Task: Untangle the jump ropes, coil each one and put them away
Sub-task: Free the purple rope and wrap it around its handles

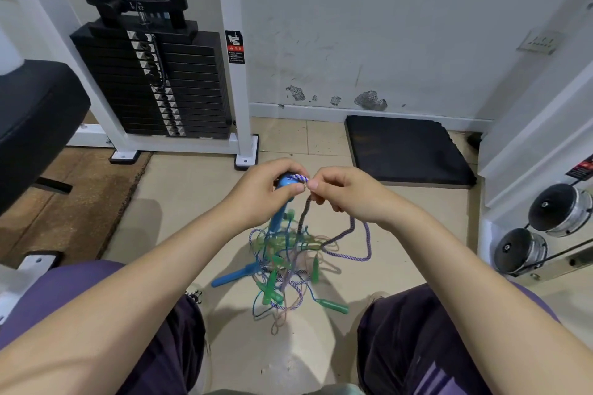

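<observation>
Gym equipment frames everything: a weight stack (157,80) in its white frame stands far ahead and left of the hands, a black floor mat (407,151) lies ahead and right, and two chrome dumbbell ends (542,231) sit well off to the right.

Directly below the hands, between the knees, hangs and pools the tangle of jump ropes (285,266), with green handles and thin cords knotted through a purple braided rope (359,247) that loops out under the right hand. A second blue handle (234,276) lies in the pile, down and slightly left.

Left hand (263,192) is clenched round a blue handle (284,184), whose long axis runs steeply down toward the pile. Right hand (346,192) pinches the braided rope just where it leaves that handle's top, fingertips nearly touching the left thumb.

Rope runs from this pinch straight down into the knot, so I judge the next pull must go up and away from the pile, with the right hand nearer the free strand. Crossing green cords look likely to snag it.
</observation>
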The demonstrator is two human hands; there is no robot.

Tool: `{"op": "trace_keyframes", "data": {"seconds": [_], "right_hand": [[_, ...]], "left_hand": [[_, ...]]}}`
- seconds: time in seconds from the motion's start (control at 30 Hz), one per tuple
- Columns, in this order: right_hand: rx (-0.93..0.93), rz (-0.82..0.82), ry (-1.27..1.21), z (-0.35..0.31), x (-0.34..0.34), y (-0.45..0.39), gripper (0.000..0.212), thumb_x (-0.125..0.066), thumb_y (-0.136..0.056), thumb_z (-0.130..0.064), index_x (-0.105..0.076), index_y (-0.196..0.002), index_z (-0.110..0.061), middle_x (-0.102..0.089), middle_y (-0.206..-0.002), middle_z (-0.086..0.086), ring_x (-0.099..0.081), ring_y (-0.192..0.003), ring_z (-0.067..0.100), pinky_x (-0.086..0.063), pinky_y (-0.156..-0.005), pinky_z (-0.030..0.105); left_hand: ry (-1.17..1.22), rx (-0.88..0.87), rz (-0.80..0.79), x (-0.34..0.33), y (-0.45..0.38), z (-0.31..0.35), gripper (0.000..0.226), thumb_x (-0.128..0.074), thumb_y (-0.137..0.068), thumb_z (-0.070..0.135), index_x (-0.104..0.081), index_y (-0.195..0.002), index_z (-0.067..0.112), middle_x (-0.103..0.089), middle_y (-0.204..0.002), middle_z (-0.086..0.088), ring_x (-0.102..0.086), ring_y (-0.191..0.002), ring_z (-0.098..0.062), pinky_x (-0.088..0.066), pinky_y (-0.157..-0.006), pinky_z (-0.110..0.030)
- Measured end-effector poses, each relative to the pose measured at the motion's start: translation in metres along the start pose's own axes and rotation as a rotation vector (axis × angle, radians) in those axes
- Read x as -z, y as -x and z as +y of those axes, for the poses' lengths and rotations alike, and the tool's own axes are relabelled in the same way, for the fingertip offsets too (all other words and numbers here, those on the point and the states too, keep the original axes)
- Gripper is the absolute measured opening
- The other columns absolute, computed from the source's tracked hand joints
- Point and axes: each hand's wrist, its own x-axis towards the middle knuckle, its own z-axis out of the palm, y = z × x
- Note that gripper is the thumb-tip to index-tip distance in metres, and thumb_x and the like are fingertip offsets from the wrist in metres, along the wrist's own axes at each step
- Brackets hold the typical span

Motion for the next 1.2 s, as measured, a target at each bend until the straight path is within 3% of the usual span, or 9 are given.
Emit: {"op": "trace_keyframes", "data": {"seconds": [0.13, 0.27, 0.5, 0.67, 0.8, 0.9, 1.0, 1.1, 1.2], "right_hand": [[0.135, 0.119, -0.249, -0.006, 0.011, 0.001, 0.028, -0.053, -0.099, -0.027, -0.062, -0.077, -0.013, -0.054, -0.062, -0.008, -0.039, -0.059, 0.011, -0.033, -0.057, 0.022], [0.162, 0.206, -0.481, -0.011, 0.024, 0.002, 0.025, -0.054, -0.099, -0.025, -0.058, -0.077, -0.015, -0.047, -0.069, 0.004, -0.036, -0.056, 0.012, -0.031, -0.056, 0.024], [0.111, 0.051, -0.574, -0.01, 0.018, 0.005, 0.007, -0.054, -0.098, -0.015, -0.058, -0.098, -0.01, -0.04, -0.068, 0.002, -0.027, -0.056, 0.013, -0.025, -0.053, 0.023], [0.089, 0.049, -0.525, -0.007, 0.021, 0.005, 0.006, -0.062, -0.093, -0.009, -0.055, -0.093, -0.011, -0.047, -0.068, 0.002, -0.038, -0.055, 0.013, -0.031, -0.054, 0.023], [-0.006, 0.269, -0.249, 0.001, 0.017, 0.001, 0.036, -0.078, -0.08, -0.019, -0.055, -0.108, -0.019, -0.059, -0.097, 0.0, -0.057, -0.089, 0.011, -0.047, -0.08, 0.024], [0.063, 0.432, -0.092, 0.002, 0.017, -0.002, 0.032, -0.08, -0.078, -0.018, -0.058, -0.101, -0.015, -0.059, -0.091, 0.001, -0.055, -0.081, 0.01, -0.044, -0.073, 0.021], [0.076, 0.179, -0.15, -0.002, 0.015, 0.0, 0.011, -0.076, -0.082, -0.015, -0.067, -0.087, -0.009, -0.062, -0.069, 0.004, -0.054, -0.056, 0.01, -0.04, -0.053, 0.019], [0.016, -0.18, -0.018, 0.0, 0.0, 0.002, 0.022, -0.075, -0.084, -0.019, -0.068, -0.102, -0.011, -0.063, -0.067, 0.001, -0.055, -0.052, 0.013, -0.038, -0.047, 0.022], [0.034, -0.247, 0.045, 0.005, -0.012, -0.001, 0.018, -0.067, -0.091, -0.015, -0.065, -0.097, 0.002, -0.06, -0.066, -0.002, -0.055, -0.055, 0.016, -0.039, -0.05, 0.026]], "left_hand": [[-0.038, 0.092, -0.044, 0.003, -0.001, -0.002, 0.026, -0.075, -0.085, 0.017, -0.063, -0.107, 0.02, -0.067, -0.1, -0.004, -0.061, -0.087, -0.016, -0.049, -0.079, -0.032], [0.085, 0.224, -0.092, 0.004, 0.0, 0.0, 0.005, -0.071, -0.089, 0.021, -0.067, -0.089, 0.017, -0.058, -0.071, -0.001, -0.049, -0.058, -0.013, -0.046, -0.057, -0.027], [0.231, 0.327, -0.158, 0.002, 0.004, 0.015, 0.025, -0.081, -0.079, 0.026, -0.068, -0.101, 0.022, -0.052, -0.072, -0.003, -0.045, -0.042, -0.002, -0.031, -0.043, -0.02], [0.257, 0.38, -0.207, 0.003, 0.003, 0.015, 0.02, -0.079, -0.082, 0.025, -0.061, -0.078, 0.019, -0.056, -0.065, 0.001, -0.036, -0.041, -0.008, -0.028, -0.041, -0.019], [0.335, 0.381, -0.15, 0.007, 0.002, 0.014, 0.021, -0.073, -0.087, 0.026, -0.058, -0.082, 0.012, -0.052, -0.049, 0.008, -0.033, -0.038, -0.01, -0.025, -0.041, -0.021], [0.53, 0.421, -0.037, 0.011, -0.002, 0.009, 0.032, -0.08, -0.079, 0.032, -0.06, -0.088, 0.008, -0.057, -0.074, -0.014, -0.038, -0.045, -0.019, -0.029, -0.04, -0.02], [0.685, 0.437, 0.008, 0.011, -0.003, 0.009, 0.033, -0.079, -0.071, 0.031, -0.061, -0.088, 0.01, -0.057, -0.075, -0.009, -0.049, -0.048, -0.018, -0.032, -0.038, -0.019], [0.776, 0.39, -0.03, 0.01, -0.003, 0.013, 0.026, -0.072, -0.074, 0.028, -0.06, -0.088, 0.009, -0.059, -0.064, -0.006, -0.057, -0.05, -0.014, -0.031, -0.038, -0.018], [0.802, 0.379, -0.017, 0.008, -0.003, 0.013, 0.031, -0.072, -0.075, 0.027, -0.06, -0.094, 0.006, -0.06, -0.066, -0.003, -0.058, -0.054, -0.014, -0.033, -0.037, -0.017]]}}
